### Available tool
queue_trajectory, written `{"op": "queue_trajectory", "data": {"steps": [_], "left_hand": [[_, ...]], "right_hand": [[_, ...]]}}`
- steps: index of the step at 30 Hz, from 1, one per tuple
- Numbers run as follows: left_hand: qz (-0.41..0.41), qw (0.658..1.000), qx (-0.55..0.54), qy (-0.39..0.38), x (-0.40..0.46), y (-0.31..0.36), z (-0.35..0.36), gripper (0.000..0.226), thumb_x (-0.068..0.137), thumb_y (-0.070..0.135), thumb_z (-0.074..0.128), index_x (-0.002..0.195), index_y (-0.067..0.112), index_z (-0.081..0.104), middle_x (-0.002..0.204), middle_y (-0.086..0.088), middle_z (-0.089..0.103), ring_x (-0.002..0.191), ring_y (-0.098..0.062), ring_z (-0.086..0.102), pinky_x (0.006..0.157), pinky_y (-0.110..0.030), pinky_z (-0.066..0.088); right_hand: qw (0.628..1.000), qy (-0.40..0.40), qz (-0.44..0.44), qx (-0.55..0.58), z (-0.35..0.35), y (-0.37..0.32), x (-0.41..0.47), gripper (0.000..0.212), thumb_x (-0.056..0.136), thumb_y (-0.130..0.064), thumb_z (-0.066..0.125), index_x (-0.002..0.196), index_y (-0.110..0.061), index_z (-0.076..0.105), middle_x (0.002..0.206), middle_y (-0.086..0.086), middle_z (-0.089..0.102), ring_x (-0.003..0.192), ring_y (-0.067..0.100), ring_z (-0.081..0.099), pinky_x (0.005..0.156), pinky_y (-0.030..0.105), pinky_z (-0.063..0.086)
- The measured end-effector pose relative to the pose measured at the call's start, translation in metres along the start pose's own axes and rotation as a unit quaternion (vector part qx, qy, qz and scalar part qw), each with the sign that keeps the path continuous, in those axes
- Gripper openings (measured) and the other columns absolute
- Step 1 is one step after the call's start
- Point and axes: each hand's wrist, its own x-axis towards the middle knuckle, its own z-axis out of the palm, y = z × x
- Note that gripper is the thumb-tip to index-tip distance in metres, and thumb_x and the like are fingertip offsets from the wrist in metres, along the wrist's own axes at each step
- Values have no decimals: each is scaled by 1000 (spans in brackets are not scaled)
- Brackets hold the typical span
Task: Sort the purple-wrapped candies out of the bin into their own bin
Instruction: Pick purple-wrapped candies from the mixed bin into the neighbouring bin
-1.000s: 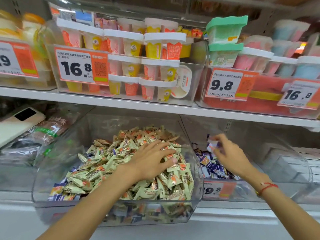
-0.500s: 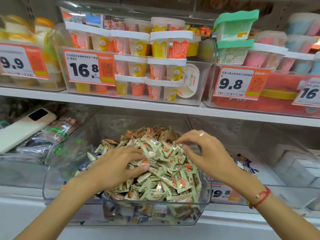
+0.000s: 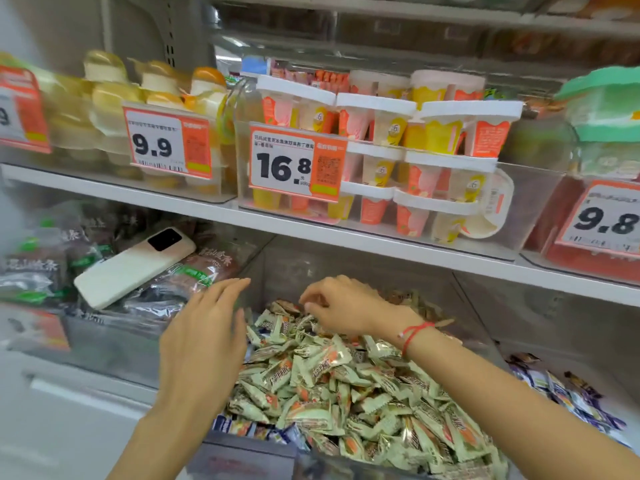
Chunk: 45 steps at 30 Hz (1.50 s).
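While right hand (image 3: 341, 306) digs candies (image 3: 346, 386), left hand (image 3: 204, 337) hovers

A white metal shop shelf (image 3: 346, 237) runs across the view, with another shelf (image 3: 381, 12) above it near the top edge. On the white shelf stand clear plastic trays of white-lidded dessert cups (image 3: 433, 140) and yellow jelly cups (image 3: 114, 98). Orange-and-white price tags reading 9.9 (image 3: 166, 142), 16.8 (image 3: 294, 164) and 9.8 (image 3: 606, 220) hang on the tray fronts. Below at left, a white smartphone (image 3: 131, 268) lies on dark packaged snacks (image 3: 45, 268). The light is bright and even.
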Motion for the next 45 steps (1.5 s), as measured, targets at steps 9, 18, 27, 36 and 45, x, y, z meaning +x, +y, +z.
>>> {"op": "queue_trajectory", "data": {"steps": [9,18,27,36,45], "left_hand": [[-111,992,-59,-6,-8,-6,-4,37,96,20,49,130,34,53,118,6,66,86,-23,64,64,-35,45],[-99,993,-60,-26,-8,-7,-1,37,96,15,48,128,32,55,126,13,59,95,-18,62,61,-28,35],[-80,994,-62,-39,-9,-10,0,34,96,12,48,123,29,59,128,13,56,99,-20,60,65,-32,38],[-55,997,-48,-28,-10,-13,3,32,95,13,48,121,29,59,126,14,56,93,-19,61,61,-28,35],[79,997,11,22,-3,-1,1,25,91,21,54,113,18,67,124,1,60,118,-23,49,97,-41,34]], "right_hand": [[975,-214,-26,-58,45,-15,51,75,92,-44,58,153,-21,20,160,2,16,145,24,20,116,36,22],[986,-162,-26,-32,-7,23,-17,53,88,-50,60,138,-37,45,148,-10,41,136,14,38,112,36,32],[984,-16,3,-179,-28,52,-73,32,91,-51,52,121,-43,59,136,-19,49,123,8,48,94,31,43],[981,-75,-93,-151,27,13,8,32,85,-11,62,111,-28,70,120,-2,62,112,19,57,84,36,51],[963,137,9,234,5,10,-48,20,81,-37,75,90,-20,78,82,-7,72,68,6,62,64,26,49]]}}
